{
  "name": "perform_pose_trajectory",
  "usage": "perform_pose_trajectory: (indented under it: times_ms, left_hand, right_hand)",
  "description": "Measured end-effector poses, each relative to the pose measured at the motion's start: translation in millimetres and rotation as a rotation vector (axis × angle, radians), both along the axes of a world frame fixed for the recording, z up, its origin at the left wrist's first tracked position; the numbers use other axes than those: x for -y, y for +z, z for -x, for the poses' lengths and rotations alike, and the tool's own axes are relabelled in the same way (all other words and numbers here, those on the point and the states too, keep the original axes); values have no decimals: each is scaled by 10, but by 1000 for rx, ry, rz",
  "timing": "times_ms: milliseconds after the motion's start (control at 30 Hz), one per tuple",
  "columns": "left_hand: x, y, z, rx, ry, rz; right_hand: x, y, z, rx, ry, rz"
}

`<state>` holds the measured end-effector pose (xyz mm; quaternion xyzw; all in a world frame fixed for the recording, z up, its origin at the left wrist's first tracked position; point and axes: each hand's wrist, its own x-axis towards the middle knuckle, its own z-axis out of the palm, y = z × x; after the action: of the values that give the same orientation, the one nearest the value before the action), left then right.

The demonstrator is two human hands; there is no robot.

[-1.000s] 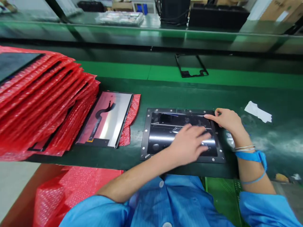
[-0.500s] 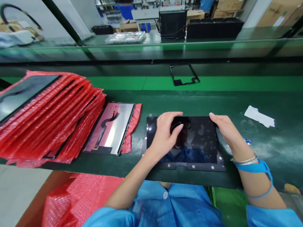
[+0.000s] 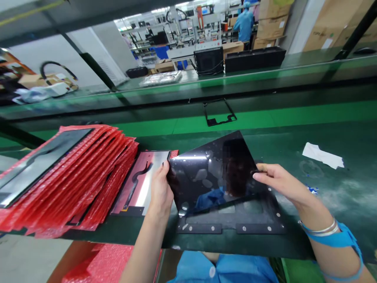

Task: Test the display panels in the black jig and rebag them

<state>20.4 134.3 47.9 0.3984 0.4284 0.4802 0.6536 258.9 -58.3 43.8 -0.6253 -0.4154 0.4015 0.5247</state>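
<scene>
A glossy black display panel is held up at a tilt between my two hands. My left hand grips its left edge. At the right edge, my right hand pinches the panel between thumb and fingers. Beneath it a dark flat frame plate with round silver dots along its edge lies on the green bench. To the left, another panel rests back side up, its silvery back and black ribbon cable showing. A stack of panels in red bubble-wrap sleeves leans farther left.
A thin black frame lies on the bright green strip at the back. At the right is a torn white paper piece. Beyond the raised shelf edge stand boxes, and a person in blue is in the distance.
The black panel has been lifted and tilted off the frame plate, which now shows below it. My left hand has moved from over the panel to its left edge. The head view has tipped upward.
</scene>
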Motion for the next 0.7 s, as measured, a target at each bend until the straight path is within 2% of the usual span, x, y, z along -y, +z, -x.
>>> perform_pose_trajectory:
  times_ms: [67, 133, 267, 333, 433, 567, 633, 700]
  left_hand:
    - [-60, 24, 33, -2, 18, -12]
    - [-112, 35, 42, -12, 25, -23]
    - [-179, 133, -17, -13, -12, -24]
    - [-151, 223, -55, 7, -105, 6]
    - [25, 310, -113, 111, -243, 51]
    - [309, 243, -275, 204, -378, 78]
    - [328, 184, -384, 155, -337, 70]
    - [232, 151, -470, 81, -240, 71]
  right_hand:
    - [-14, 6, 53, -102, 115, 11]
    - [-42, -20, 104, -178, 128, 31]
    - [-97, -63, 170, -280, -7, 12]
    - [-105, -62, 178, -295, -78, -29]
    - [-93, -60, 174, -331, -217, -101]
    - [-85, -93, 203, -358, -388, -163]
    - [-103, -119, 244, -335, -386, -154]
    - [-133, -153, 292, -314, -324, -129]
